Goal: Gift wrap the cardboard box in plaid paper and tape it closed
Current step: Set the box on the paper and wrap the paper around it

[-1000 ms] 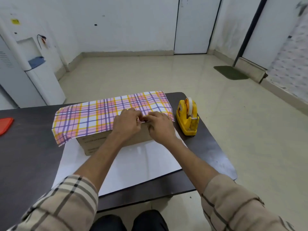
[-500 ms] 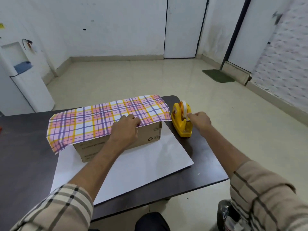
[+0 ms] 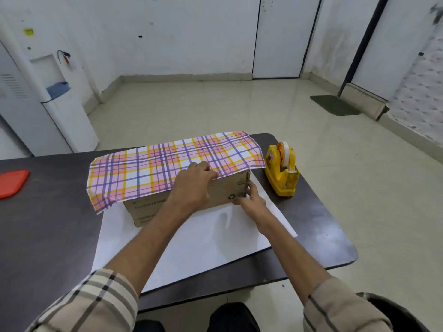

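A brown cardboard box (image 3: 143,209) lies on the white underside of the plaid paper sheet (image 3: 203,240) spread over the table. The far part of the plaid paper (image 3: 153,171) is folded over the box top and overhangs its left end. My left hand (image 3: 191,188) presses the plaid edge down at the box's near top edge, fingers curled over it. My right hand (image 3: 251,202) is at the box's near right bottom corner, thumb on the end face and fingers on the front face. No tape is visible in it. A yellow tape dispenser (image 3: 280,173) stands just right of the box.
The dark table (image 3: 48,236) ends close behind the box and just right of the dispenser. A red lid (image 3: 12,183) lies at the far left. A white water dispenser (image 3: 60,104) stands beyond the table on the left; a green mat (image 3: 335,105) lies on the floor.
My right hand went from the box top to the tape dispenser, then came back to the box's near right corner. My left hand stayed on the plaid edge.
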